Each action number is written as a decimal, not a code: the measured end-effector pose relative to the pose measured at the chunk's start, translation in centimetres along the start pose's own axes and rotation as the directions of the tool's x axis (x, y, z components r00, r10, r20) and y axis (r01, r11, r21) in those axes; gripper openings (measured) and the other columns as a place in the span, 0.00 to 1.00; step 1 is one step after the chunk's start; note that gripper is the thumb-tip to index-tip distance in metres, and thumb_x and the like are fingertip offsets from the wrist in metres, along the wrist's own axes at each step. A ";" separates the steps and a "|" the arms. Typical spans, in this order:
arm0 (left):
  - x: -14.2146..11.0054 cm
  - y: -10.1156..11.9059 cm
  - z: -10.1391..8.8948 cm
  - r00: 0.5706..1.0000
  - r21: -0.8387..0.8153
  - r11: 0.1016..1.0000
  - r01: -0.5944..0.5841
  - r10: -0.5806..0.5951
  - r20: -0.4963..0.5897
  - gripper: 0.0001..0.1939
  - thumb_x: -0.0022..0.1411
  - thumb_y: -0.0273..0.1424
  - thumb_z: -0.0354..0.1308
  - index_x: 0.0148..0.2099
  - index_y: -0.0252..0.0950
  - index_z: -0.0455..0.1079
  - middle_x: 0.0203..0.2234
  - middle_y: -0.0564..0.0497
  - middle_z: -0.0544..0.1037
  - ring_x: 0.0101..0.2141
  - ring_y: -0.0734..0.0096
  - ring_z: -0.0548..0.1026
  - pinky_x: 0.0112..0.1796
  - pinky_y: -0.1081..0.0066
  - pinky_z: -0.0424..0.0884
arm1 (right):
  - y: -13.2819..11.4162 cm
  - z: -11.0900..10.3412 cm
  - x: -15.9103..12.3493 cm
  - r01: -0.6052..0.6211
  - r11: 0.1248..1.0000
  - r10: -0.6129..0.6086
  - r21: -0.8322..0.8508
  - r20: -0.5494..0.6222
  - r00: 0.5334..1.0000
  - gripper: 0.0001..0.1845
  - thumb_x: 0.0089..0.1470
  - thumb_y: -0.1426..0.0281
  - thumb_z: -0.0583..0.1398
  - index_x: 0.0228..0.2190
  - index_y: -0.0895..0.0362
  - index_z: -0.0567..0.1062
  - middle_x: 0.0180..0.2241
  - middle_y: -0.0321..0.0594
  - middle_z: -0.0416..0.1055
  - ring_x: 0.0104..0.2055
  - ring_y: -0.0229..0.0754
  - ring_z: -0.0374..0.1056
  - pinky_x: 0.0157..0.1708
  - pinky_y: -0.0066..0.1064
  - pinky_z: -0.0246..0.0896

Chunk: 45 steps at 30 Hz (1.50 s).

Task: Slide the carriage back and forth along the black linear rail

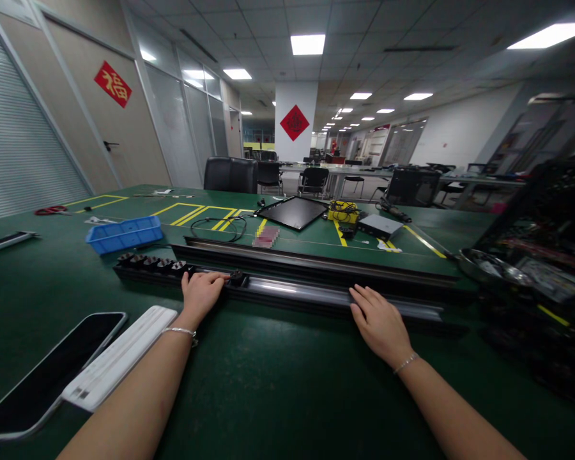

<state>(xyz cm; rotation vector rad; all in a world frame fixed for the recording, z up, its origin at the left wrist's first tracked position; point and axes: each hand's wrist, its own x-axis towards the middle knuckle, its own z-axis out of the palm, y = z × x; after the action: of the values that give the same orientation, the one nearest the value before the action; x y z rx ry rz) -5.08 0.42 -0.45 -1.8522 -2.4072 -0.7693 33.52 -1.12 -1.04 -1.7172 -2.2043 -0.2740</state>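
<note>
left hand (202, 297): fingertips against black fitting (237, 278), cannot tell if gripping | right hand (378, 324): open, palm down on metal rail (297, 291) | rail: lengthwise on green workbench (268, 396), row of black sockets (153, 264) at left end

Green workbench (268, 390) (yellow tape lines (191, 215)): metal rail (292, 291), blue parts tray (123, 234), smartphone (43, 374).
</note>
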 end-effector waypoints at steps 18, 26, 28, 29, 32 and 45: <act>-0.1 0.3 -0.4 0.999 0.014 1.000 -0.015 0.015 0.045 0.21 0.58 0.32 0.41 0.39 0.54 0.76 0.44 0.59 0.77 0.49 0.60 0.68 0.57 0.46 0.40 | 0.2 0.2 0.0 0.013 1.000 -0.013 0.010 -0.013 1.000 0.25 0.59 0.62 0.44 0.53 0.55 0.68 0.56 0.41 0.63 0.59 0.46 0.55 0.52 0.41 0.56; -0.1 0.4 -0.5 0.999 0.022 1.000 -0.023 0.022 0.046 0.22 0.59 0.32 0.40 0.39 0.54 0.76 0.44 0.59 0.77 0.48 0.60 0.68 0.57 0.45 0.40 | 0.1 0.1 -0.1 0.009 1.000 -0.009 0.008 -0.012 1.000 0.25 0.59 0.62 0.44 0.53 0.54 0.68 0.56 0.40 0.63 0.59 0.46 0.55 0.52 0.42 0.56; -0.1 0.4 -0.5 0.998 0.016 1.000 -0.023 0.022 0.053 0.22 0.59 0.32 0.40 0.39 0.54 0.76 0.43 0.59 0.78 0.48 0.60 0.68 0.57 0.45 0.40 | 0.1 0.1 -0.1 0.009 1.000 -0.009 0.005 -0.006 1.000 0.25 0.60 0.62 0.44 0.53 0.55 0.67 0.56 0.40 0.62 0.59 0.46 0.55 0.52 0.42 0.56; -0.1 0.5 -0.5 0.998 0.012 1.000 -0.022 0.022 0.055 0.22 0.59 0.32 0.40 0.39 0.54 0.76 0.43 0.59 0.78 0.48 0.60 0.68 0.57 0.45 0.40 | 0.2 0.1 -0.1 0.011 1.000 -0.011 0.006 -0.005 1.000 0.25 0.60 0.62 0.44 0.53 0.54 0.67 0.56 0.40 0.62 0.59 0.46 0.54 0.52 0.42 0.56; -0.1 0.4 -0.4 0.998 0.005 1.000 -0.020 0.020 0.052 0.22 0.59 0.32 0.40 0.39 0.54 0.76 0.43 0.59 0.78 0.47 0.61 0.69 0.57 0.45 0.39 | 0.1 0.1 -0.1 0.010 1.000 -0.010 0.011 -0.009 1.000 0.25 0.60 0.62 0.44 0.53 0.53 0.67 0.56 0.40 0.62 0.59 0.46 0.55 0.52 0.42 0.56; 0.0 0.3 -0.3 0.998 -0.008 1.000 -0.021 0.021 0.057 0.23 0.58 0.32 0.39 0.40 0.54 0.76 0.42 0.59 0.78 0.48 0.59 0.69 0.57 0.44 0.38 | 0.1 0.1 0.0 0.009 1.000 -0.009 0.003 -0.009 1.000 0.25 0.60 0.62 0.44 0.53 0.54 0.67 0.56 0.40 0.63 0.59 0.46 0.55 0.52 0.42 0.55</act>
<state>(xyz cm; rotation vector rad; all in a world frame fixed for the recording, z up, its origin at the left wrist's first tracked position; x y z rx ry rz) -4.91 0.37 -0.07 -1.9244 -2.4171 -0.7348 33.64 -1.06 -1.16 -1.7019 -2.2054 -0.2796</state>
